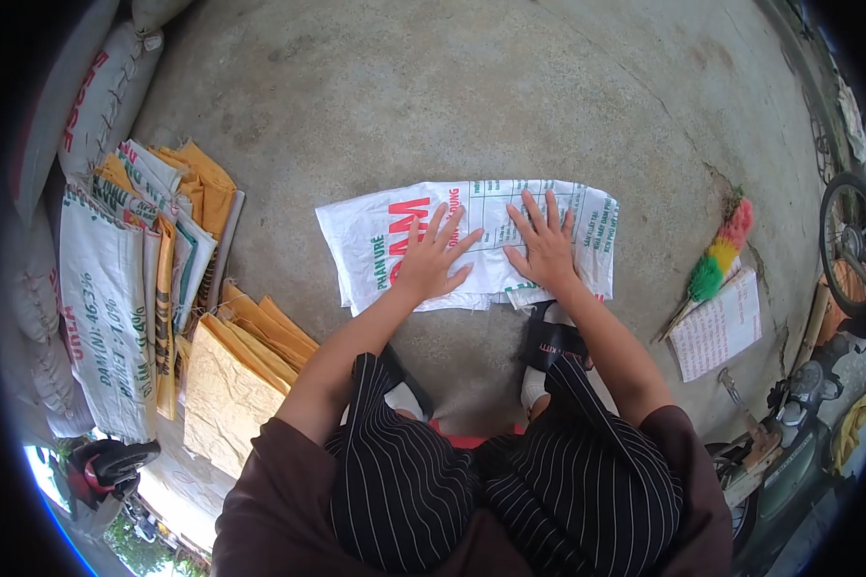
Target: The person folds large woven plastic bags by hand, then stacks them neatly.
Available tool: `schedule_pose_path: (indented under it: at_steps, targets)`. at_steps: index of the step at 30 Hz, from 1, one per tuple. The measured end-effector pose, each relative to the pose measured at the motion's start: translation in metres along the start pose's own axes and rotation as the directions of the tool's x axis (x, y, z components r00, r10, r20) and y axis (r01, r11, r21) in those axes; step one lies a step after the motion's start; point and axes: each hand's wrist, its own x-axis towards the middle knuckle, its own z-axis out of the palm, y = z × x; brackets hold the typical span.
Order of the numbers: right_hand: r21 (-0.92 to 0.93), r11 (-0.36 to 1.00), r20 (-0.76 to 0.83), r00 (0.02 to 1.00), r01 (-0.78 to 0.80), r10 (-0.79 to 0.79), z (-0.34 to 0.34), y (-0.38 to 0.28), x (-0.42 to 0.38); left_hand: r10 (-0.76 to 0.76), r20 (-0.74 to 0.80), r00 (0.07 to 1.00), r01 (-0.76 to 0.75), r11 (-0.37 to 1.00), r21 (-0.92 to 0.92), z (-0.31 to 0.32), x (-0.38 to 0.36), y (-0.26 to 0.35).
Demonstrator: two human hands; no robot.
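Observation:
A white woven fertilizer sack (491, 216) with red and green print lies folded on the concrete floor in front of my feet. My left hand (435, 260) presses flat on its left half, fingers spread over the red lettering. On the right half rests my right hand (547, 248), palm down with the fingers apart, over the printed table. Neither hand grips anything. The sack's near edge is uneven and slightly creased close to my sandals (555, 341).
Folded white and yellow sacks (106, 298) are stacked at left, with yellow sacks (236, 385) nearer me. Filled sacks (111, 87) line the left side. A colourful duster (720, 252) and a written sheet (717, 327) lie right. A motorbike (789, 471) stands lower right.

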Motion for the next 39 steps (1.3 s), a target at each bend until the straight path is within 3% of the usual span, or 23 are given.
schedule_pose_path:
  at_steps: [3, 7, 9, 10, 11, 13, 14, 17, 19, 22, 25, 26, 28, 29, 30, 31, 32, 33, 34, 35, 37, 38, 39]
  targets:
    - [-0.009, 1.0, 0.041, 0.999, -0.022, 0.022, -0.004, -0.003, 0.002, 0.009, -0.039, 0.999, -0.008, 1.0, 0.026, -0.008, 0.003, 0.0]
    - [-0.029, 0.999, 0.006, 1.0, -0.02, 0.02, -0.008, -0.008, 0.002, 0.017, 0.044, 0.999, -0.019, 0.999, 0.044, -0.016, 0.02, 0.003]
    - [0.043, 0.996, 0.035, 0.997, -0.076, 0.074, -0.022, -0.029, -0.001, -0.154, -0.067, 0.986, 0.137, 0.967, -0.214, -0.014, 0.034, 0.022]
    - [0.04, 0.999, -0.011, 1.0, -0.017, 0.018, -0.027, -0.036, 0.007, -0.113, -0.123, 0.986, 0.102, 0.99, -0.095, -0.029, 0.045, 0.032]
    - [0.026, 0.998, -0.062, 0.997, 0.051, -0.05, -0.028, -0.036, 0.02, -0.117, -0.132, 0.984, 0.104, 0.99, -0.099, -0.021, 0.054, 0.024]
    - [0.057, 0.998, 0.022, 1.0, 0.018, -0.019, -0.016, -0.031, 0.028, -0.033, -0.122, 0.992, 0.028, 0.999, -0.042, 0.001, 0.059, 0.015]
    - [0.026, 0.998, 0.057, 0.997, 0.053, -0.055, -0.015, -0.028, 0.03, 0.0, -0.042, 0.999, 0.001, 1.0, 0.016, -0.002, 0.058, 0.008]
    - [-0.032, 0.995, 0.165, 0.983, 0.093, -0.086, -0.029, -0.002, 0.026, 0.03, -0.047, 0.998, -0.032, 0.999, -0.033, 0.003, 0.059, 0.0]
    - [0.055, 0.992, -0.047, 0.992, -0.117, 0.119, -0.033, 0.04, 0.014, 0.03, -0.031, 0.999, -0.031, 0.999, -0.035, 0.001, 0.061, -0.003]
    - [-0.069, 0.987, 0.034, 0.989, -0.142, 0.145, -0.035, 0.073, -0.002, 0.036, -0.02, 0.999, -0.037, 0.998, -0.056, 0.001, 0.057, -0.001]
    - [-0.02, 0.987, 0.022, 0.987, -0.159, 0.16, -0.034, 0.071, -0.003, 0.025, -0.016, 1.0, -0.026, 0.996, -0.088, -0.008, 0.062, -0.003]
    - [-0.021, 0.989, 0.004, 0.989, -0.15, 0.15, -0.037, 0.066, -0.004, 0.029, -0.026, 0.999, -0.033, 0.989, -0.143, -0.009, 0.06, -0.006]
    - [-0.001, 0.968, -0.21, 0.947, -0.25, 0.244, -0.04, 0.057, -0.008, -0.003, -0.05, 0.999, -0.005, 0.987, -0.163, -0.014, 0.047, -0.011]
    - [0.003, 0.97, -0.2, 0.95, -0.244, 0.239, -0.042, 0.057, -0.01, -0.015, -0.045, 0.999, 0.008, 0.986, -0.164, -0.015, 0.037, -0.011]
    - [0.15, 0.883, -0.287, 0.835, -0.444, 0.469, -0.045, 0.053, -0.02, -0.027, -0.066, 0.997, 0.019, 0.992, -0.125, -0.017, 0.024, -0.009]
    - [0.31, 0.737, -0.338, 0.655, -0.601, 0.676, -0.048, 0.05, -0.026, -0.03, -0.091, 0.995, 0.022, 0.997, -0.079, -0.02, 0.016, -0.008]
    - [0.321, 0.733, -0.338, 0.65, -0.6, 0.68, -0.051, 0.054, -0.025, -0.009, -0.119, 0.993, 0.005, 0.999, -0.037, -0.023, 0.012, -0.001]
    - [0.429, 0.494, -0.061, 0.521, -0.756, 0.851, -0.056, 0.061, -0.027, -0.007, -0.114, 0.993, 0.004, 1.0, -0.03, -0.017, 0.012, 0.002]
    - [0.444, 0.209, 0.236, 0.339, -0.871, 0.911, -0.058, 0.068, -0.032, 0.012, -0.127, 0.992, -0.009, 1.0, 0.022, -0.005, 0.008, 0.005]
    - [0.442, 0.203, 0.241, 0.334, -0.874, 0.911, -0.057, 0.075, -0.034, 0.032, -0.141, 0.989, -0.022, 0.997, 0.073, -0.006, 0.009, 0.012]
    - [0.325, 0.249, 0.404, 0.372, -0.913, 0.836, -0.058, 0.089, -0.031, 0.049, -0.174, 0.983, -0.031, 0.994, 0.103, -0.005, 0.015, 0.021]
    - [0.318, 0.255, 0.4, 0.373, -0.913, 0.837, -0.06, 0.092, -0.03, -0.006, -0.101, 0.995, 0.018, 0.993, 0.119, -0.003, 0.018, 0.026]
    - [0.471, 0.152, 0.529, 0.416, -0.869, 0.74, -0.063, 0.095, -0.029, -0.063, -0.028, 0.998, 0.066, 0.988, 0.137, -0.002, 0.02, 0.03]
